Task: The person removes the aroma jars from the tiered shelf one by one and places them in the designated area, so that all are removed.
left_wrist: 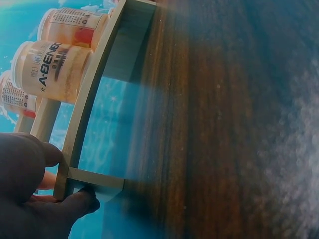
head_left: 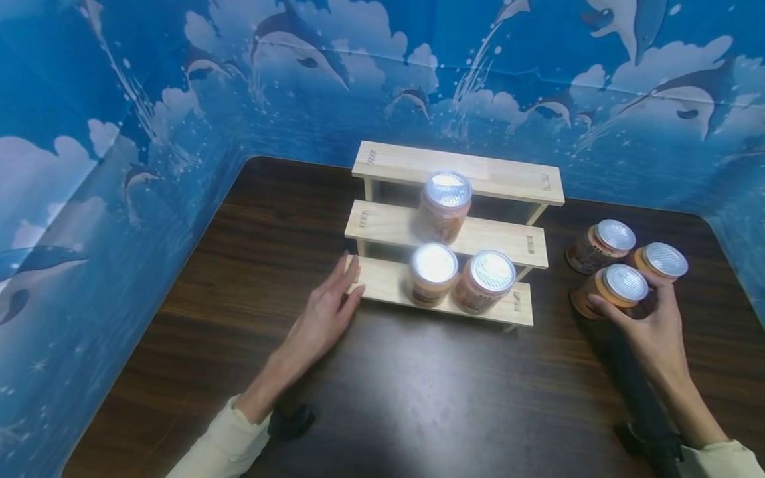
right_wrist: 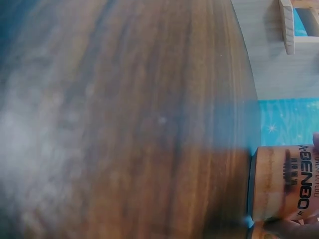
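Note:
My left hand (head_left: 323, 315) grips the left end of the lowest step of a pale three-tier wooden display rack (head_left: 382, 273). In the left wrist view, its thumb and fingers lie around the corner of the board by a leg (left_wrist: 97, 179). On the right, my right hand (head_left: 654, 325) holds an orange jar (head_left: 603, 292) with a clear, shiny lid, thumb and fingers on opposite sides. Lettering on this jar (right_wrist: 284, 181) shows in the right wrist view; most of the hand is cut off there. Close behind it stand two similar jars, one darker (head_left: 597, 245), one orange (head_left: 662, 260).
Two jars, one at left (head_left: 431, 275) and one at right (head_left: 483, 282), stand on the lowest step. Another jar (head_left: 443, 206) is on the middle step. Under everything lies a dark wooden table (head_left: 251, 239), backed by a blue dolphin-print cloth (head_left: 370, 79).

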Demonstrator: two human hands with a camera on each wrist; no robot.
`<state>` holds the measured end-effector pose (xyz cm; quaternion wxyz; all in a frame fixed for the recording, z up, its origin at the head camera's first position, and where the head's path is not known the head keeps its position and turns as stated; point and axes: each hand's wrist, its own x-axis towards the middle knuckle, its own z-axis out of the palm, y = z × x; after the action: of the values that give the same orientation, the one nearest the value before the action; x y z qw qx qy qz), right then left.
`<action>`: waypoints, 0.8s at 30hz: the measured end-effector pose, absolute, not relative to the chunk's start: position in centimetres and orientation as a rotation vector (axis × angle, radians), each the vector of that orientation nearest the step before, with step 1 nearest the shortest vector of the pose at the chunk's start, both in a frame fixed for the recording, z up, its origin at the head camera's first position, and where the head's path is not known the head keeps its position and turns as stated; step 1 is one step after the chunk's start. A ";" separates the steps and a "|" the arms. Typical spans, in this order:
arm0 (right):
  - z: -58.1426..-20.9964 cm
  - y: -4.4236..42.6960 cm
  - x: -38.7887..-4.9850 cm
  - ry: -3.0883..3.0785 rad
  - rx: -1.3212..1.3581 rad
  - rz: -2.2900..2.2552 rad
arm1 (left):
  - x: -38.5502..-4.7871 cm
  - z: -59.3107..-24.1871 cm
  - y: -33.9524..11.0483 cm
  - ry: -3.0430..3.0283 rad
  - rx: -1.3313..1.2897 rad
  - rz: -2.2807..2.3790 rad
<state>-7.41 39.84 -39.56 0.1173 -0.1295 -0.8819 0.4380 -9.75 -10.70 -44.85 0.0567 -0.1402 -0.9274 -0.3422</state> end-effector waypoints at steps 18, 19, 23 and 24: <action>-33.5 37.7 -8.0 -2.429 -0.106 1.296 | -10.2 -46.2 -10.9 -2.827 -0.418 -0.997; -33.1 37.4 -8.2 -2.427 -0.056 1.315 | -10.3 -46.2 -10.9 -2.826 -0.418 -1.001; -31.4 35.4 -8.9 -2.446 0.133 1.341 | -10.2 -46.1 -11.0 -2.810 -0.432 -1.030; -31.1 34.9 -9.1 -2.455 0.169 1.346 | -10.2 -46.0 -11.0 -2.805 -0.437 -1.036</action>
<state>-9.13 34.86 -31.08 0.1673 0.0594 -0.8629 0.4732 -10.16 -10.98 -46.01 0.0598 -0.1443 -0.9265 -0.3422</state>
